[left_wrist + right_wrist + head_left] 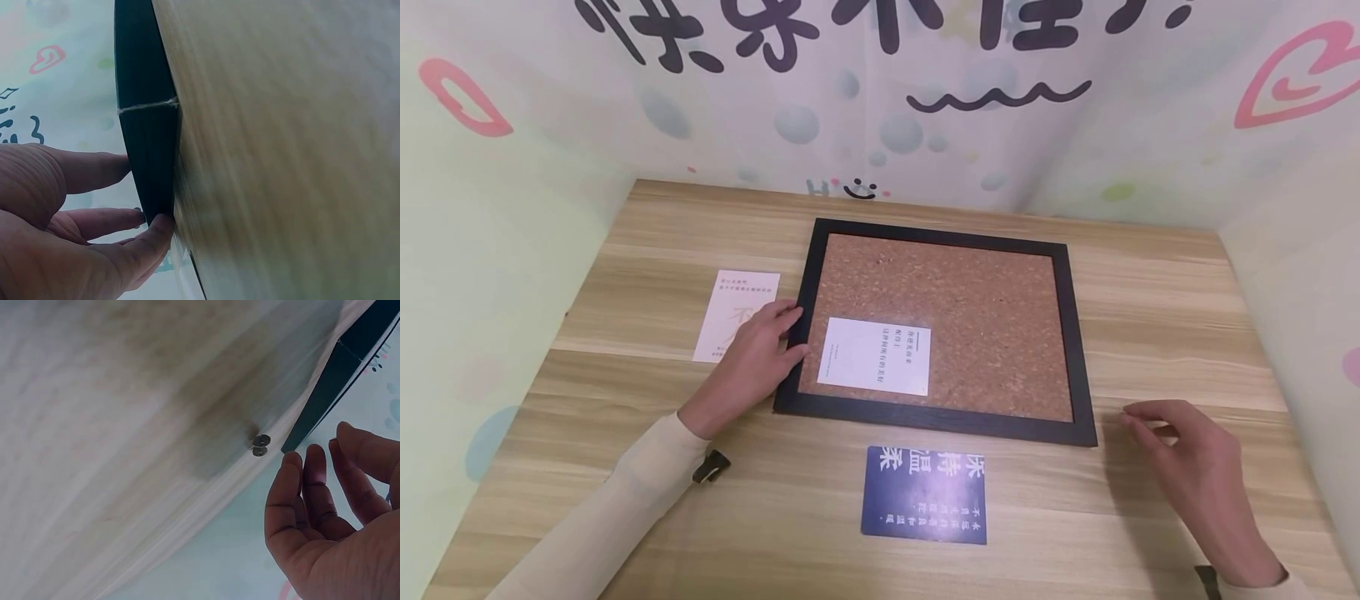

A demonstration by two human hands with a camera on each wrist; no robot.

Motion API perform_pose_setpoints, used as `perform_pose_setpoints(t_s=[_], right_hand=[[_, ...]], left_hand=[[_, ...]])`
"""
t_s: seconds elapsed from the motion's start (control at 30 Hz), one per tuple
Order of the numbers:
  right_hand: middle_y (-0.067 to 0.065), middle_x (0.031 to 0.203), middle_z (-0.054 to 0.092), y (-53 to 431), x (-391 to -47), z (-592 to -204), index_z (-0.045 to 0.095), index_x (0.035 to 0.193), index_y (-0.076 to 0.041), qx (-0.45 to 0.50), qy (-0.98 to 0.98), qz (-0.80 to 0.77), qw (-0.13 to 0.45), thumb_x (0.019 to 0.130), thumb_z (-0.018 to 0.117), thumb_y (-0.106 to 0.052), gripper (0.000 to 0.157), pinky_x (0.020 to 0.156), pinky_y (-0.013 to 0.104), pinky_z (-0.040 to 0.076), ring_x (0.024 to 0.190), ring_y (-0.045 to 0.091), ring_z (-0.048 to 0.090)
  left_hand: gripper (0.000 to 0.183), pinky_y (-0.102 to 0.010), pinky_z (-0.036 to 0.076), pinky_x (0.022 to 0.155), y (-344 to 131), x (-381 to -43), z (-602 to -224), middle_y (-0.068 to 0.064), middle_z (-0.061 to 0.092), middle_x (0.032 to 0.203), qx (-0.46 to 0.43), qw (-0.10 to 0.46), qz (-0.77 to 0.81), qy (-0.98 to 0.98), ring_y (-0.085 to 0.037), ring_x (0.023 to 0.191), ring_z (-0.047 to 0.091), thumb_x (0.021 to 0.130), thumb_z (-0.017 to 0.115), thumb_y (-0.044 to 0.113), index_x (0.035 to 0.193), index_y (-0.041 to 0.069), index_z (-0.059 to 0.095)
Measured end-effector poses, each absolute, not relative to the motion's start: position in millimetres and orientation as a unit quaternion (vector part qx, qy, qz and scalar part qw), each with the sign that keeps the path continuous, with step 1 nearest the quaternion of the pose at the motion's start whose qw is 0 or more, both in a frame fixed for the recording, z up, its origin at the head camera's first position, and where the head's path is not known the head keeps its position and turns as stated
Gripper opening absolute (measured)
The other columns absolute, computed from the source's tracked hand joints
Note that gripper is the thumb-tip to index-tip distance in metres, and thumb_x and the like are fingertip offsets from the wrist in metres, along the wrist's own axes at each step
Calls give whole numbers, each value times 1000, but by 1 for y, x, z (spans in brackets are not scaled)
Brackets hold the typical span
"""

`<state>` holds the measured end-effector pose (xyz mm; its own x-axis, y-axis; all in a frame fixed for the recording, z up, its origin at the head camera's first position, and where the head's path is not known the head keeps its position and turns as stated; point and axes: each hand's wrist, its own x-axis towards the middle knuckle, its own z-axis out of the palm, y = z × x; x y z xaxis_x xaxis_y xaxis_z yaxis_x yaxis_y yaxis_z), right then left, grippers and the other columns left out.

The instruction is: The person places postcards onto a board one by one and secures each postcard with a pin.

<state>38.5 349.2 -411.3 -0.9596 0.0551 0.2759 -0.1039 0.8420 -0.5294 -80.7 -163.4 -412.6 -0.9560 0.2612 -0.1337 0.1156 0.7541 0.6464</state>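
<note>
A cork board (955, 300) in a black frame (925, 417) lies on the wooden table. A white printed card (875, 357) lies on the cork at its lower left. My left hand (751, 354) rests its fingertips over the frame's left bar, touching its top and outer side. To the right of the frame is my right hand (1195, 467), its thumb and index finger together around a tiny thumbtack-like thing, mostly hidden. In the right wrist view, small round metal tacks (260, 443) lie on the table near that hand's fingertips.
A pink card (711, 325) lies left of the board, partly behind my left hand. In front of the board lies a dark blue card (925, 496) with white writing. A printed cloth (880, 125) hangs behind the table (760, 517).
</note>
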Motion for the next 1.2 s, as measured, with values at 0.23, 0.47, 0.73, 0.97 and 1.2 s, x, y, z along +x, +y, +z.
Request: perform_pose_setpoints(t_s=[0.23, 0.47, 0.73, 0.97, 1.2], right_hand=[[-4, 96, 80, 337, 32, -407, 83, 101, -8, 25, -943, 298, 148, 85, 89, 10, 24, 68, 4, 48, 83, -24, 57], [13, 98, 81, 320, 20, -408, 82, 99, -3, 68, -933, 308, 173, 82, 89, 15, 26, 79, 3, 48, 90, -25, 55], [9, 97, 81, 308, 12, -407, 82, 100, -4, 85, -933, 305, 169, 83, 89, 13, 25, 80, 4, 48, 94, -23, 56], [9, 98, 81, 304, 9, -406, 83, 102, -5, 81, -935, 307, 159, 85, 88, 13, 25, 78, 4, 49, 91, -24, 56], [8, 98, 81, 299, 6, -405, 83, 100, -6, 83, -938, 299, 153, 86, 88, 11, 22, 79, 4, 48, 91, -19, 57]], left_hand=[[57, -54, 58, 106, -164, -81, -412, -32, 43, 165, 95, 113, 334, 931, -46, 138, 61, 106, 70, 6, 155, -17, 49], [57, -54, 57, 106, -164, -79, -411, -32, 42, 166, 92, 117, 338, 929, -46, 138, 61, 107, 70, 5, 155, -17, 48], [58, -54, 57, 108, -162, -80, -413, -31, 42, 166, 94, 117, 336, 930, -46, 140, 59, 107, 70, 6, 156, -16, 48], [58, -54, 57, 107, -163, -80, -412, -31, 41, 166, 92, 118, 334, 930, -46, 140, 59, 107, 70, 6, 156, -16, 48], [58, -54, 57, 108, -163, -80, -412, -31, 42, 166, 97, 113, 333, 931, -46, 142, 57, 107, 70, 5, 155, -17, 49]])
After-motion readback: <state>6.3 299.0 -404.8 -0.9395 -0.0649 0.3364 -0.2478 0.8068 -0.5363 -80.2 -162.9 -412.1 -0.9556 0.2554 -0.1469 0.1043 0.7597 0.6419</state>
